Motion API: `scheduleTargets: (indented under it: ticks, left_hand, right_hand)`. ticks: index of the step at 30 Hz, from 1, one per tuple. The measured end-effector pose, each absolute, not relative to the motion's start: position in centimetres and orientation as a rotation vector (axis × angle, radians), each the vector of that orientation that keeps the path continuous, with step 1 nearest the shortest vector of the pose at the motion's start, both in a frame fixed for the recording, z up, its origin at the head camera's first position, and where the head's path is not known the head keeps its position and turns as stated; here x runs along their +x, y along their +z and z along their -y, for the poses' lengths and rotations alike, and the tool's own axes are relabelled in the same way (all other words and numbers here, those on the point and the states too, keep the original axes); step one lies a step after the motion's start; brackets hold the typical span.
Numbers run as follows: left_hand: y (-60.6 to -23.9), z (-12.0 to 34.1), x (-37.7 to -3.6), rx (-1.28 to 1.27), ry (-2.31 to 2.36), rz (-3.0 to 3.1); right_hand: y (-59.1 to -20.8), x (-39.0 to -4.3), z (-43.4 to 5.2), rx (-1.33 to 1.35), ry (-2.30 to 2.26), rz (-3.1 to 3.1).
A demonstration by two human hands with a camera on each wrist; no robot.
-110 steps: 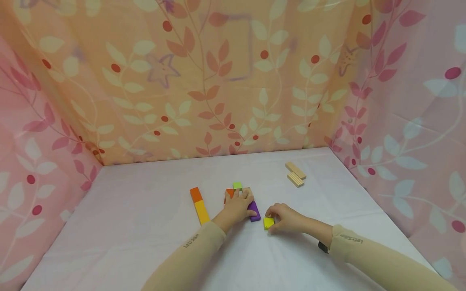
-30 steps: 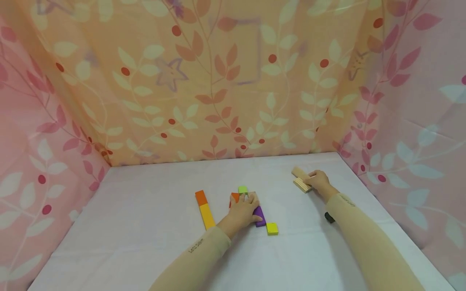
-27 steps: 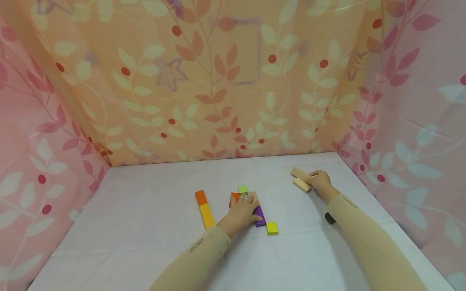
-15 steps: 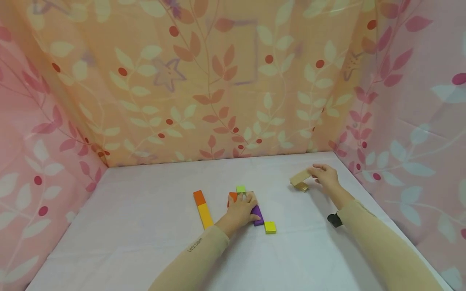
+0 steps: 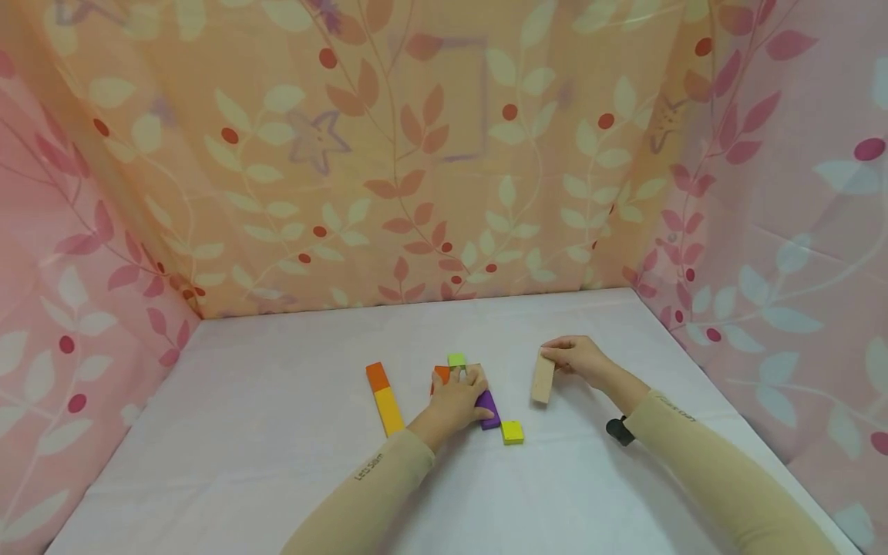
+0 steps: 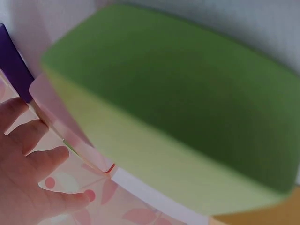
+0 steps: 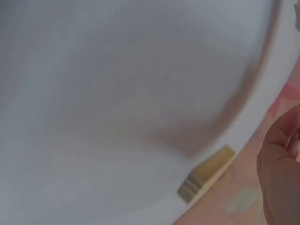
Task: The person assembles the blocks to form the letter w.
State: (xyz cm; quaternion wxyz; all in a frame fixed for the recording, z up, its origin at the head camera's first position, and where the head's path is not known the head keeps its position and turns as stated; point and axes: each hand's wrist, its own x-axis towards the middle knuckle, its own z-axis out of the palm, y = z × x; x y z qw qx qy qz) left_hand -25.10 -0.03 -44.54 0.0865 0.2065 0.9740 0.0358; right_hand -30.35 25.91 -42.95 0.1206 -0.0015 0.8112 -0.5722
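Wooden block (image 5: pixel 543 379) pinched at its top end by the right hand (image 5: pixel 581 358), hanging near desk centre; left hand (image 5: pixel 459 395) lies flat, steadying the coloured blocks (image 5: pixel 488 406).

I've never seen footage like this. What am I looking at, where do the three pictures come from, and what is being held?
No machine here: a person works with bare hands on a white table walled by leaf-print cloth. The wide picture comes from a head camera; the two blurry close-ups come from cameras on each wrist. The left hand rests on a cluster of coloured blocks, including a purple block and a green block. An orange-yellow bar and a yellow block lie nearby. The right hand holds a wooden block by its top end.
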Motion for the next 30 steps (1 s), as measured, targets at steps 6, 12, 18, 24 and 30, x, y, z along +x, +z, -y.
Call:
scheduleTargets:
  ticks: [6,12,18,24,30]
  left_hand:
    - [-44.5,0.0,-25.1,0.631,0.100,-2.912]
    - [-44.3,0.0,-25.0,0.629,0.100,-2.906]
    - [-44.1,0.0,-24.9,0.623,0.088,-2.902]
    - [-43.9,-0.1,-24.9,0.611,0.108,-2.891]
    - [-44.1,-0.2,-25.0,0.611,0.086,-2.897]
  right_hand:
    - [-44.2,-29.8,-24.2,-0.039,-1.457,-2.436]
    - [-44.3,-28.9,-23.3,-0.132,-1.114,-2.564]
    - [-44.7,-28.5,-22.7,-0.186,-1.036,-2.620]
    - [-45.0,-28.5,-22.6,-0.195,-1.012,-2.628]
    - [-45.2,-28.3,-22.5,-0.216,-1.016,-2.632]
